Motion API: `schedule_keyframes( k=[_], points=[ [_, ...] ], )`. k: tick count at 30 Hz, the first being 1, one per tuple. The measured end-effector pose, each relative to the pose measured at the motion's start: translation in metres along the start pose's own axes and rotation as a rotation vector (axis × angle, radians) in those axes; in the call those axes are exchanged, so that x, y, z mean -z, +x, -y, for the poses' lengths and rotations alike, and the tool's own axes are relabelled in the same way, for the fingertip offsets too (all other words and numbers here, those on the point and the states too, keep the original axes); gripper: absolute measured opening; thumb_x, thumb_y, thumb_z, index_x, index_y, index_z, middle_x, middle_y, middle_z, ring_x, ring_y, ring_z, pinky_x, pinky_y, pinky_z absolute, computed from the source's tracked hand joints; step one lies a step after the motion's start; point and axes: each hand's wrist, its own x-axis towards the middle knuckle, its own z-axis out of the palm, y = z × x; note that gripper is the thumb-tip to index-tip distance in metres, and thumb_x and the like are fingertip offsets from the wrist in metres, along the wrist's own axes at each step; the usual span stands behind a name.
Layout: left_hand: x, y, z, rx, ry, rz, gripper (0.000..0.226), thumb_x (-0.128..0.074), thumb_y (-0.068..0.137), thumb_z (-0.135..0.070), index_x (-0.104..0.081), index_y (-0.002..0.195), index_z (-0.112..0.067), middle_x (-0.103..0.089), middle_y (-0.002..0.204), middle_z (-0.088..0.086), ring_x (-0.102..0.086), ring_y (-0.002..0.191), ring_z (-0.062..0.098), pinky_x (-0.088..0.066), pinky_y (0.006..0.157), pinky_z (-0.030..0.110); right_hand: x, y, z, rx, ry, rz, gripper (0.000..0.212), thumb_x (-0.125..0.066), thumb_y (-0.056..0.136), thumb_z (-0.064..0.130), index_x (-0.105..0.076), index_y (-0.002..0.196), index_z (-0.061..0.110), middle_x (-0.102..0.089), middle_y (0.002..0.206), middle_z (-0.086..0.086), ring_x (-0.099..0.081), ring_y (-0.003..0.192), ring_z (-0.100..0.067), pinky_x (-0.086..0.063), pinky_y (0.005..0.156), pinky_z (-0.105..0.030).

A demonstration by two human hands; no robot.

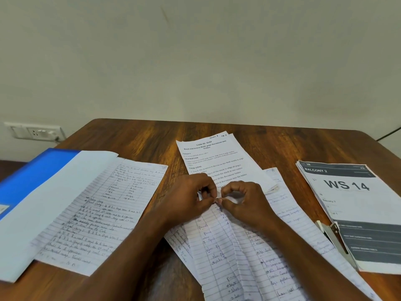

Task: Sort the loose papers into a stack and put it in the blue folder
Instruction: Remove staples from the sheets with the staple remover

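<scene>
Papers (pixel 219 240), handwritten on ruled sheets, lie fanned and overlapping at six o'clock on the counter (pixel 138 137), their top corners gathered under both hands. The left hand (pixel 191 196) and the right hand (pixel 243 200) meet fingertip to fingertip over that corner, each with fingers curled in a pinch on the paper's edge or on something small at it; what exactly sits between the fingertips is too small to tell. Holding the corner this way probably serves to free or line up the sheets before stacking.

Just beyond the hands, toward twelve o'clock, a printed instruction sheet (pixel 208 157) lies partly under the ruled pages, so it reads as part of the same loose pile. At nine o'clock another handwritten page (pixel 102 211) rests on a plain white sheet (pixel 36 216) that overlaps the blue folder (pixel 32 170), which lies flat at the counter's left edge, within easy reach for the final step. At three o'clock a printed sheet marked WS 14 (pixel 355 205) lies apart from the pile, and a metal staple remover (pixel 332 235) rests against its near left edge. On the wall at ten o'clock sits a socket plate (pixel 34 131).
</scene>
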Motion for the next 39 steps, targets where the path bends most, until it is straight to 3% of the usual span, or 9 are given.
schedule_keyframes(
  k=[11, 15, 26, 34, 39],
  points=[
    [-0.0005, 0.0003, 0.0009, 0.024, -0.047, 0.001, 0.017, -0.082, 0.087, -0.015, -0.069, 0.090, -0.026, -0.069, 0.085, -0.014, -0.067, 0.082, 0.010, -0.048, 0.066, 0.014, -0.0018, 0.0011, -0.0048, 0.015, 0.009, 0.010, 0.012, -0.090, 0.079, 0.022, -0.078, 0.082, 0.023, -0.078, 0.086, 0.011, -0.075, 0.091, -0.007, -0.060, 0.094, -0.042],
    [-0.0008, 0.0005, 0.0016, -0.024, -0.029, -0.010, 0.015, -0.082, 0.090, -0.019, -0.073, 0.100, -0.026, -0.070, 0.090, -0.014, -0.067, 0.084, 0.010, -0.048, 0.068, 0.014, -0.0020, 0.0023, -0.0065, 0.008, 0.021, 0.014, 0.013, -0.090, 0.078, 0.027, -0.078, 0.083, 0.026, -0.078, 0.088, 0.011, -0.075, 0.092, -0.007, -0.060, 0.095, -0.044],
    [-0.0026, 0.0000, 0.0044, -0.046, -0.003, -0.029, 0.015, -0.081, 0.090, -0.023, -0.076, 0.104, -0.027, -0.070, 0.093, -0.015, -0.066, 0.085, 0.008, -0.055, 0.069, 0.029, -0.0022, 0.0017, -0.0058, 0.003, 0.031, 0.021, 0.012, -0.090, 0.078, 0.024, -0.079, 0.083, 0.026, -0.079, 0.088, 0.012, -0.076, 0.092, -0.007, -0.060, 0.095, -0.045],
    [0.0003, -0.0015, 0.0049, -0.060, -0.015, -0.066, 0.015, -0.081, 0.091, -0.023, -0.082, 0.106, -0.024, -0.078, 0.098, -0.014, -0.071, 0.084, 0.003, -0.050, 0.069, 0.011, -0.0019, 0.0008, -0.0027, -0.012, 0.050, 0.026, 0.012, -0.090, 0.080, 0.023, -0.078, 0.081, 0.026, -0.079, 0.087, 0.013, -0.076, 0.092, -0.007, -0.059, 0.097, -0.045],
    [0.0005, -0.0018, 0.0058, -0.072, -0.028, -0.082, 0.017, -0.081, 0.092, -0.021, -0.083, 0.108, -0.023, -0.080, 0.101, -0.012, -0.072, 0.084, 0.000, -0.048, 0.069, 0.008, -0.0008, 0.0001, -0.0006, -0.014, 0.029, 0.016, 0.013, -0.090, 0.079, 0.019, -0.078, 0.080, 0.024, -0.078, 0.086, 0.015, -0.075, 0.091, -0.005, -0.059, 0.095, -0.044]
  ],
)
